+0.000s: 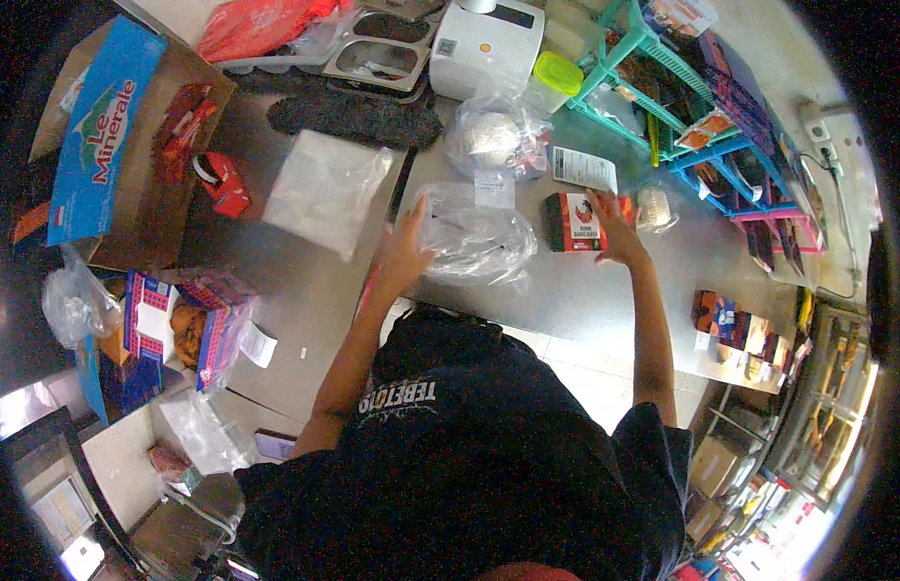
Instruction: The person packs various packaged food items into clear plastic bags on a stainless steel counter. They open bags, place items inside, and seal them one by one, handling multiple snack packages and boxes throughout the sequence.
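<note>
My left hand (410,254) rests at the left edge of a clear plastic bag (479,243) on the metal counter; whether its fingers grip the film cannot be made out. A printed slip (495,192) lies at the bag's upper side. My right hand (615,236) reaches over the right end of a small red and black printed box (582,231), fingers spread, and whether they touch it is unclear. Above the bag is a knotted clear bag with a white round content (490,141). Another printed slip (584,168) lies above the box, and a small wrapped pale item (654,208) sits to its right.
Left of the bag lies a stack of clear plastic sheets or bags (330,185), with an open cardboard carton (108,138) beyond. A white label printer (486,51), a green-lidded container (559,72) and teal plastic racks (653,87) stand at the back. More boxes (740,327) lie at right.
</note>
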The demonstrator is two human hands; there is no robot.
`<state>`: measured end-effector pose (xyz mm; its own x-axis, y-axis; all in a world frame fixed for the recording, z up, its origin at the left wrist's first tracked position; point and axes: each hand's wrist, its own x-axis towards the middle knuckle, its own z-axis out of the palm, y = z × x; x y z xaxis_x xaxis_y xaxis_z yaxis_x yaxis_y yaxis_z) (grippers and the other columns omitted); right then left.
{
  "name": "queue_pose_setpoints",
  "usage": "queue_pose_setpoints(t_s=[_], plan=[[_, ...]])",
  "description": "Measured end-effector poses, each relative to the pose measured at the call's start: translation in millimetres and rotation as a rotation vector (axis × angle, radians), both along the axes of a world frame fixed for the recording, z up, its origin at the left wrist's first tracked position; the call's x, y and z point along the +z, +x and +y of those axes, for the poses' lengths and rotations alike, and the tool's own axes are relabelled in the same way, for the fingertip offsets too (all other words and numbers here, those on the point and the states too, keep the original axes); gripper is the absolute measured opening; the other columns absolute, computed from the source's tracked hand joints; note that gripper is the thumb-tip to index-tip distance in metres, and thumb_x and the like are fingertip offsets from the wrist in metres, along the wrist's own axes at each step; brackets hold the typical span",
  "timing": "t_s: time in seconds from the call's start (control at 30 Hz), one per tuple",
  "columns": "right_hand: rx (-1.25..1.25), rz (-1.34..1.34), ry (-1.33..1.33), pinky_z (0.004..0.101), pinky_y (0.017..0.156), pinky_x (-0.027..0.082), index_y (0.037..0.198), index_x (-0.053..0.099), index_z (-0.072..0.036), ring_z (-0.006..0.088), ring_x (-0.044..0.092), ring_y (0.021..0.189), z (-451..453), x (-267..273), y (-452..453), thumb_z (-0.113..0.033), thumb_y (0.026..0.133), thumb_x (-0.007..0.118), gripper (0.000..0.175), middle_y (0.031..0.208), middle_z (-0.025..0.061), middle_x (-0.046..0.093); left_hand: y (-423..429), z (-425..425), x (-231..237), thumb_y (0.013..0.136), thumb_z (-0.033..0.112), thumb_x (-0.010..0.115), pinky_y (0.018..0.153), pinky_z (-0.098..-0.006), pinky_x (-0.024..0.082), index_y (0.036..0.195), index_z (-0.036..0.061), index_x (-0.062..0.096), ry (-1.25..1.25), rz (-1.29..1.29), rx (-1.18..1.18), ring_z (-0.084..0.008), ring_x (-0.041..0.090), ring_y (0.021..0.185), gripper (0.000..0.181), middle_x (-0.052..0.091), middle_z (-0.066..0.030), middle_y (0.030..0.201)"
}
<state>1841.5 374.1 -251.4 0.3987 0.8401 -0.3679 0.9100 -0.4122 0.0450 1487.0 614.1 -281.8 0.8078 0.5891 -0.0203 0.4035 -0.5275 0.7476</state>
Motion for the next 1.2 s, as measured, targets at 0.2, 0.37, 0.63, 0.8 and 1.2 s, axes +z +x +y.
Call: queue_pose_setpoints(t_s=[0.2,0.37,0.63,0.8,1.2], plan=[[-0.243,0.007,0.117,0.0713,0.106,0.014,0.151,0.011,-0.016,0.0402,0.024,0.139,-30.9,-10.9,-36.9,-0.048,0.030,0.092,0.149,0.149,0.0208,0.025,-7.1,2.5,-3.8,0.068,0.012,0.075,0.106,-0.0474,0.033,0.152,0.0149,0.014,-0.025,0.053,0.009,-0.0398,0.045,0.126,0.104,0.045,-0.0214,0.140],[-0.067,0.088,0.706,0.0424,0.096,0.045,0.124,0.054,-0.010,0.0347,0.053,0.115,26.2,-7.4,-132.3,-0.013,0.085,0.059,0.040,0.125,0.0181,0.054,-0.2,-8.4,4.8,0.064,0.006,0.080,0.108,-0.0463,0.032,0.151,0.0139,0.020,-0.082,-0.035,0.019,-0.0409,0.042,0.129,0.105,0.042,-0.0196,0.143],[0.096,0.290,0.725,0.0416,0.080,0.052,0.101,0.067,-0.010,0.0317,0.062,0.096,135.9,-74.0,-208.4,-0.016,0.083,0.061,0.020,0.101,0.0108,0.065,2.9,-13.6,6.3,0.066,0.003,0.074,0.105,-0.0412,0.038,0.151,0.0089,0.015,0.008,0.020,0.087,-0.0384,0.042,0.130,0.103,0.042,-0.0235,0.142],[-0.078,0.473,0.552,0.0454,0.083,0.049,0.101,0.069,-0.014,0.0360,0.061,0.098,130.8,-70.8,-202.6,-0.023,0.088,0.060,0.019,0.100,0.0140,0.066,-8.3,-8.5,-6.6,0.067,0.007,0.077,0.107,-0.0437,0.035,0.151,0.0089,0.014,-0.079,-0.028,0.135,-0.0414,0.041,0.130,0.105,0.042,-0.0260,0.141],[-0.001,0.434,0.670,0.0466,0.096,0.044,0.137,0.043,-0.006,0.0416,0.054,0.111,137.5,-43.8,-210.5,-0.011,0.088,0.061,0.053,0.129,0.0207,0.054,-4.4,33.3,29.6,0.085,0.032,0.069,0.109,-0.0428,0.030,0.120,0.0108,0.065,0.182,-0.178,-0.007,-0.0318,0.044,0.128,0.041,0.046,-0.0172,0.140]])
